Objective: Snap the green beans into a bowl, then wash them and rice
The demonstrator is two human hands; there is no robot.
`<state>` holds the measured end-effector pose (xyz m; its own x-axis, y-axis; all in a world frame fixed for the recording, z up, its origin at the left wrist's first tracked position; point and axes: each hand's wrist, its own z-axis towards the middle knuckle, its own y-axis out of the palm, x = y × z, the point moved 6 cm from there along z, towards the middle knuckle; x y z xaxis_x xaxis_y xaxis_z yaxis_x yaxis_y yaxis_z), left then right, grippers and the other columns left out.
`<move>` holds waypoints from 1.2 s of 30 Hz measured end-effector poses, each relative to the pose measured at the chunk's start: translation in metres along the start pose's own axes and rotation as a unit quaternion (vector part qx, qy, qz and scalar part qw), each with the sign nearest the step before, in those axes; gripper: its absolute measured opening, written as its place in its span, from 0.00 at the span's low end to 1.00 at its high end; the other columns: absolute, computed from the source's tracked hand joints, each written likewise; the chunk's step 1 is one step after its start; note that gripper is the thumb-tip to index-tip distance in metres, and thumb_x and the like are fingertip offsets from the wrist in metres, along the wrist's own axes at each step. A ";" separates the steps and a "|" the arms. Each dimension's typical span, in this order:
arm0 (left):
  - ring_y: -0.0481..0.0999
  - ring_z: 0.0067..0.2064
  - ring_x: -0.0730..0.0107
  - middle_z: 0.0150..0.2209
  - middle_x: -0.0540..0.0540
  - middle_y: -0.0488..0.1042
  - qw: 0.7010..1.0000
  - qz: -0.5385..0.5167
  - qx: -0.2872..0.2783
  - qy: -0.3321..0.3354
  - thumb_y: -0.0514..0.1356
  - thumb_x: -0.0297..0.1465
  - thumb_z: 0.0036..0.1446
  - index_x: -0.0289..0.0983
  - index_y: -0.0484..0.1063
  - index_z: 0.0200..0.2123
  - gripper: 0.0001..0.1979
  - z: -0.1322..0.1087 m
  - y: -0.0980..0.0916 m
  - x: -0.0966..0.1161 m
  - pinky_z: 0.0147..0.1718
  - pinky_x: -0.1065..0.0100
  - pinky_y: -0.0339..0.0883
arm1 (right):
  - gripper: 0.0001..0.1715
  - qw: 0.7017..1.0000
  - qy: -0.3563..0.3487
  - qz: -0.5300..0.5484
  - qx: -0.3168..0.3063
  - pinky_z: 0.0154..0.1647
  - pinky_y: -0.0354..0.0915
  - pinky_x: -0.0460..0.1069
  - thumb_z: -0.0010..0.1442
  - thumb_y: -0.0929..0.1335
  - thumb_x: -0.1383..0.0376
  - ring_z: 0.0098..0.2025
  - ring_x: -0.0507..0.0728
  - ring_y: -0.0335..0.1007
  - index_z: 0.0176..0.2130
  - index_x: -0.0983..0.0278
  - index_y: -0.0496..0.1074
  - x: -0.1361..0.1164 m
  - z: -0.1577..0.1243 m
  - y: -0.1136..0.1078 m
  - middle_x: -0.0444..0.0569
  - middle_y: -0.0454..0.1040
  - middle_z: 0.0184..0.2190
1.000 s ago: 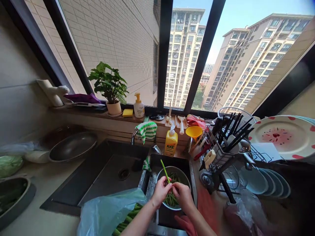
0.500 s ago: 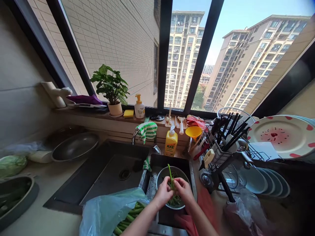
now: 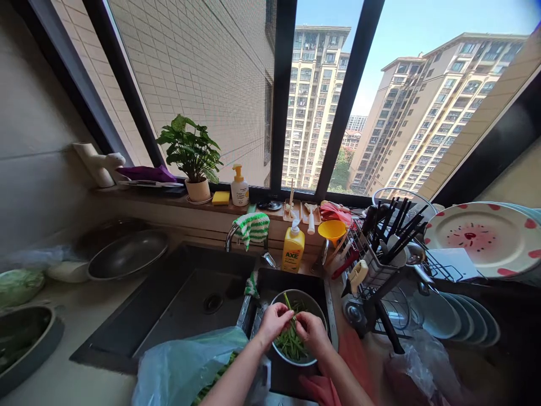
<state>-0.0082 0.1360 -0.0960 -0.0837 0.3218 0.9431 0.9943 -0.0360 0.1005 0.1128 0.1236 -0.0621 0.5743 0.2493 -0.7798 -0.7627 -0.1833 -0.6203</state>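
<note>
The left hand and the right hand were both closed in a tight pinch on a green bean, which stood up between them just above a steel bowl. The work in hand was at that bowl, with the fingers busy on this single bean over a heap of green beans already lying inside. Nearer the person, a pale blue plastic bag sat at the left forearm, with more beans showing at its edge. The bowl stood in the right basin of a dark sink, and the left basin's drain lay just beside it. Beyond the sink, a yellow AXE bottle and a striped cloth hung near the faucet. To the right, a wire dish rack held black chopsticks and a red-spotted plate. A potted plant stood farthest off on the sill, against a window facing tall apartment towers.
</note>
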 end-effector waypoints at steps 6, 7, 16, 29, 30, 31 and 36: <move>0.62 0.21 0.79 0.20 0.54 0.65 0.997 -0.067 0.022 0.034 0.65 0.43 0.36 0.34 0.64 0.24 0.20 -0.011 0.003 0.000 0.21 0.74 0.55 | 0.14 0.996 0.052 0.068 0.039 0.24 0.54 0.45 0.51 0.60 0.61 0.24 0.52 0.61 0.24 0.65 0.71 0.018 0.003 0.006 0.46 0.69 0.20; 0.63 0.22 0.78 0.20 0.54 0.65 0.996 -0.075 0.030 0.046 0.64 0.43 0.37 0.34 0.64 0.24 0.20 -0.014 0.003 0.002 0.22 0.73 0.56 | 0.14 0.991 0.076 0.093 0.051 0.24 0.54 0.45 0.50 0.61 0.60 0.23 0.52 0.60 0.23 0.65 0.70 0.026 0.005 0.007 0.45 0.68 0.19; 0.69 0.27 0.72 0.23 0.50 0.70 0.998 -0.017 0.002 0.059 0.66 0.40 0.37 0.34 0.68 0.25 0.16 -0.012 0.007 0.006 0.27 0.71 0.62 | 0.21 0.878 0.237 0.416 -0.015 0.23 0.59 0.45 0.43 0.67 0.48 0.20 0.49 0.60 0.27 0.61 0.61 0.055 0.005 0.034 0.39 0.63 0.20; 0.60 0.16 0.80 0.15 0.53 0.66 0.997 -0.079 0.001 0.015 0.66 0.42 0.36 0.33 0.67 0.20 0.18 -0.013 0.004 0.004 0.17 0.75 0.54 | 0.15 0.997 0.006 0.028 -0.067 0.28 0.53 0.46 0.58 0.57 0.59 0.26 0.50 0.58 0.27 0.63 0.64 0.012 0.001 0.020 0.43 0.65 0.23; 0.59 0.16 0.80 0.14 0.54 0.65 0.996 -0.085 0.008 0.027 0.65 0.42 0.37 0.33 0.68 0.20 0.17 -0.014 0.005 0.004 0.17 0.75 0.53 | 0.15 0.998 0.011 0.015 -0.062 0.27 0.52 0.46 0.58 0.56 0.59 0.25 0.51 0.57 0.27 0.63 0.63 0.014 0.001 0.022 0.43 0.65 0.23; 0.60 0.17 0.80 0.15 0.53 0.65 0.995 -0.091 0.019 0.041 0.65 0.41 0.37 0.33 0.69 0.20 0.16 -0.017 0.006 0.004 0.18 0.75 0.53 | 0.16 0.998 0.016 0.016 -0.056 0.27 0.52 0.46 0.58 0.55 0.59 0.25 0.51 0.57 0.27 0.63 0.63 0.017 0.001 0.025 0.44 0.65 0.23; 0.67 0.25 0.75 0.23 0.48 0.72 0.991 -0.077 0.052 0.099 0.63 0.36 0.42 0.33 0.74 0.24 0.11 -0.025 0.010 -0.001 0.25 0.73 0.61 | 0.15 0.985 0.104 0.135 0.004 0.27 0.56 0.46 0.54 0.54 0.61 0.26 0.53 0.61 0.24 0.63 0.62 0.039 0.009 0.029 0.46 0.66 0.22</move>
<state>0.0004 0.1113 -0.0879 -0.2368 0.1236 0.9637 0.9691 0.1003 0.2253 0.1103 0.1364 -0.1098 0.3988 -0.0086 -0.9170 -0.8976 -0.2086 -0.3884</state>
